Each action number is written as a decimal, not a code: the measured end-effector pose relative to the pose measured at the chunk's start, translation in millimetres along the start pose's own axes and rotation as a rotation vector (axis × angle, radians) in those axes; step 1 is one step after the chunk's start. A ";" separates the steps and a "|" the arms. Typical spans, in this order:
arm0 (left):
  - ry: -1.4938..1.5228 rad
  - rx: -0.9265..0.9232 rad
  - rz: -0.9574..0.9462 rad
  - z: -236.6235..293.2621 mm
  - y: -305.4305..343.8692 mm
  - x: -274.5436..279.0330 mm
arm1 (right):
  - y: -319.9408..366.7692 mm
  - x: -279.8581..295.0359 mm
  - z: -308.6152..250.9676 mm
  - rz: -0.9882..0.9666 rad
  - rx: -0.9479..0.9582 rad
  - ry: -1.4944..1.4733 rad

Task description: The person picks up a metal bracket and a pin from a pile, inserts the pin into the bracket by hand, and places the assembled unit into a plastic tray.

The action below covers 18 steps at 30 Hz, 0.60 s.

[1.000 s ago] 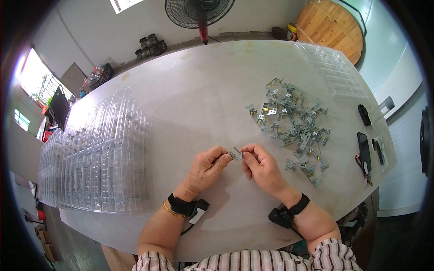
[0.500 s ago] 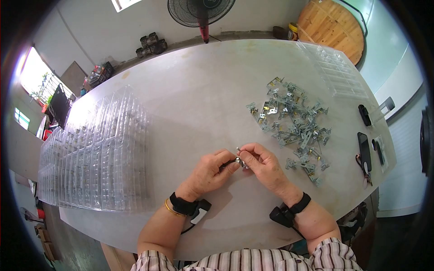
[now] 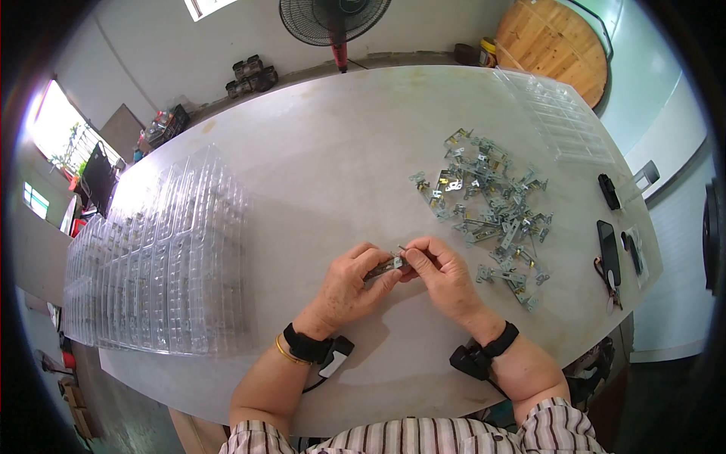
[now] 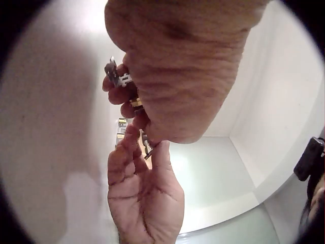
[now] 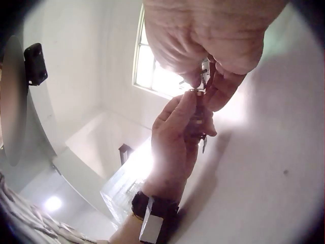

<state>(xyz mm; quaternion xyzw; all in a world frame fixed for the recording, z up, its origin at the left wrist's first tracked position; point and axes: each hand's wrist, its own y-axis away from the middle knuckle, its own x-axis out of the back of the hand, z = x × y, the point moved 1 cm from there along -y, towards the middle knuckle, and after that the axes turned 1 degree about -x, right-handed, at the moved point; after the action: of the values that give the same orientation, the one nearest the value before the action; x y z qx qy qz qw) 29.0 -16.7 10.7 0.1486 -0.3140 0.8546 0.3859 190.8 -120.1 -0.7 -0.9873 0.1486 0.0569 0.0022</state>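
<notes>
In the head view my left hand (image 3: 344,291) grips a narrow metal bracket assembly (image 3: 387,266) between thumb and fingers, over the near middle of the table. One end of the assembly, with a brass-coloured part, juts past the left fingers in the left wrist view (image 4: 117,76). My right hand (image 3: 448,281) meets it at the other end, thumb and index finger pinching a small metal piece (image 5: 205,67). A thin grey tip (image 3: 402,247) of that piece stands up beside the right fingertips. Fingers hide most of where the two parts meet.
A loose pile of similar metal brackets (image 3: 499,208) lies right of the hands. Stacked clear plastic trays (image 3: 162,265) stand at left, with another clear tray (image 3: 563,121) at the back right. A phone (image 3: 608,242) and scissors (image 3: 609,287) lie near the right edge.
The hands have come closer together over the part and turned slightly. The bracket's long body now shows more between the left thumb and fingers. The pile and trays stay put.
</notes>
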 end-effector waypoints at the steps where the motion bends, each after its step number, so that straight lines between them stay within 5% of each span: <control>1: 0.000 0.000 0.000 -1.0 0.4 0.2 | -0.4 1.1 -1.2 0.024 0.014 0.007; 7: 0.147 0.132 -0.059 -8.2 1.3 9.3 | -3.6 6.2 -1.5 0.078 0.044 -0.093; 9: 0.283 0.397 -0.263 -6.2 1.6 12.2 | -3.2 7.7 -3.0 0.070 0.036 -0.099; 18: 0.387 0.467 -0.023 -15.6 5.5 0.8 | -3.2 9.2 0.8 0.162 0.154 0.143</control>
<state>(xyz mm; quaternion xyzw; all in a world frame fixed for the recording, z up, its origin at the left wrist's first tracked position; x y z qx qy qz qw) 24.1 -8.8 -3.1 0.0714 -0.0280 0.9117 0.4035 200.4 -119.8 -2.5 -0.9704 0.2316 -0.0250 0.0630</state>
